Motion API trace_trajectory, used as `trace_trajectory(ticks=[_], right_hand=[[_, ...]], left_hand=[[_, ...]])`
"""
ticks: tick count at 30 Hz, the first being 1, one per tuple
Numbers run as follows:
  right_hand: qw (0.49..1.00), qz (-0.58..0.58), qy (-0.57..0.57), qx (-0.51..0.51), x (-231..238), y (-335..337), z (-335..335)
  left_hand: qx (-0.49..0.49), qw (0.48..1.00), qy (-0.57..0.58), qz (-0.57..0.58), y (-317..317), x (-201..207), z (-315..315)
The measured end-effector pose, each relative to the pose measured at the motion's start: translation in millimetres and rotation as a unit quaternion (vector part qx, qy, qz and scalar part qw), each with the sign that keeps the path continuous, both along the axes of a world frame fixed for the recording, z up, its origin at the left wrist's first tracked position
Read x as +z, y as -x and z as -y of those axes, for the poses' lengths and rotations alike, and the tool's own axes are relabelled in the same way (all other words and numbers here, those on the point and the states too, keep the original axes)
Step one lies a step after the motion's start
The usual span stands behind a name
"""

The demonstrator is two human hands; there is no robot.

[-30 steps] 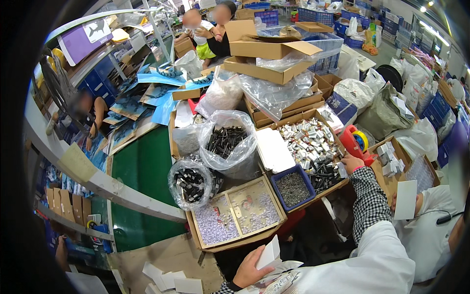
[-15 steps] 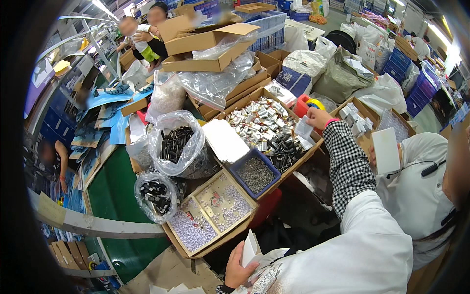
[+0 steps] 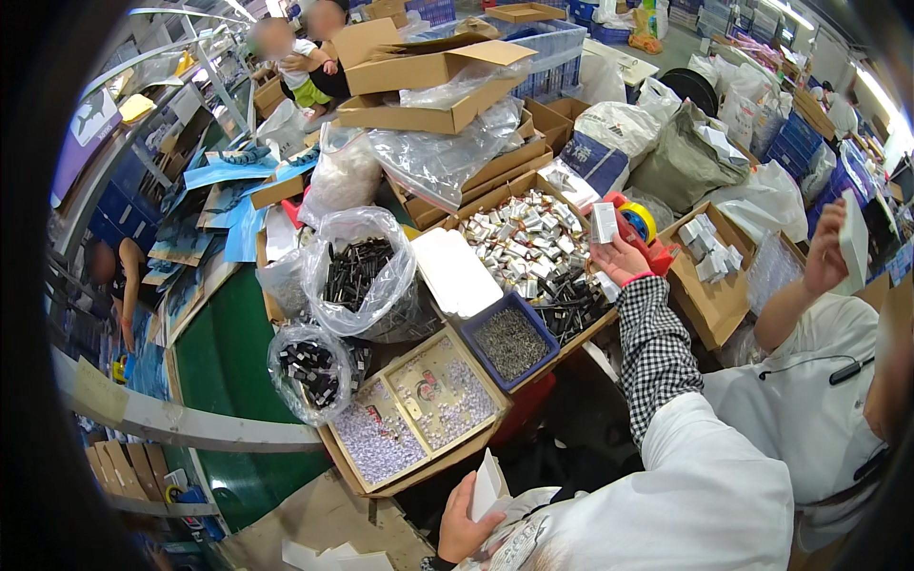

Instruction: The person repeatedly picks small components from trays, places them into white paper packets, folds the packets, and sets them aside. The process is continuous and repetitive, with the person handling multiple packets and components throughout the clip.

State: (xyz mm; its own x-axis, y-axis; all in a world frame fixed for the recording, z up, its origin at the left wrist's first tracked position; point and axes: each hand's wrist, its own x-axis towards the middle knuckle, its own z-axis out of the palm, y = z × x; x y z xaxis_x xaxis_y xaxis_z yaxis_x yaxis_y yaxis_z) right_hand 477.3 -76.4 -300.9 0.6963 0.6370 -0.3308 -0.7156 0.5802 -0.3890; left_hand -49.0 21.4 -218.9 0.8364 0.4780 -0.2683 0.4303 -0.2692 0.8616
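Observation:
My left hand [image 3: 461,520], low in the middle, is wrapped round an upright white cardboard box [image 3: 488,487]. My right hand [image 3: 621,259] reaches out over the right edge of a carton, palm turned up. Its fingers grip a small white box [image 3: 604,224] with faint grey print. Beneath and beside it, the carton holds a heap of small silvery-white parts [image 3: 526,238] with thin wires, and black pieces [image 3: 568,303]. A red tape dispenser [image 3: 657,254] with a yellow roll stands just right of this hand.
At right a co-worker's hand [image 3: 824,255] lifts a white box [image 3: 856,238]; small white boxes fill a carton [image 3: 733,300]. Nearer me are a blue tray of small metal parts [image 3: 509,338], a divided wooden tray [image 3: 426,447], bags of black parts [image 3: 357,276] and a metal rail [image 3: 219,430].
My right hand has turned palm up and now shows the small white box upright. The co-worker's white box has risen to the right. My left hand keeps its hold; the view has shifted slightly.

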Motion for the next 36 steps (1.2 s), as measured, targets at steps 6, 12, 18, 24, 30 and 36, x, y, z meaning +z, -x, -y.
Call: trace_trajectory(ticks=[6, 12, 18, 24, 30, 36], right_hand=[[0.999, 0.039, -0.001, 0.011, 15, 9, 10], [0.957, 0.206, 0.199, 0.036, 51, 9, 21], [0.919, 0.25, 0.296, 0.07, 51, -4, 28], [0.35, 0.702, 0.612, 0.096, 36, -8, 35], [0.082, 0.788, 0.537, 0.289, 31, -47, 16], [0.037, 0.746, 0.598, 0.29, 5, -34, -3]], left_hand=[[0.022, 1.0, 0.01, 0.013, -1, 1, 4], [0.01, 1.0, 0.0, 0.015, -2, 2, 3], [-0.001, 1.0, -0.001, 0.017, -6, 2, 6], [0.01, 1.0, 0.001, 0.015, 0, 4, 6], [0.007, 1.0, 0.0, 0.023, 2, 3, 10], [0.009, 1.0, 0.015, 0.024, -3, 7, 12]])
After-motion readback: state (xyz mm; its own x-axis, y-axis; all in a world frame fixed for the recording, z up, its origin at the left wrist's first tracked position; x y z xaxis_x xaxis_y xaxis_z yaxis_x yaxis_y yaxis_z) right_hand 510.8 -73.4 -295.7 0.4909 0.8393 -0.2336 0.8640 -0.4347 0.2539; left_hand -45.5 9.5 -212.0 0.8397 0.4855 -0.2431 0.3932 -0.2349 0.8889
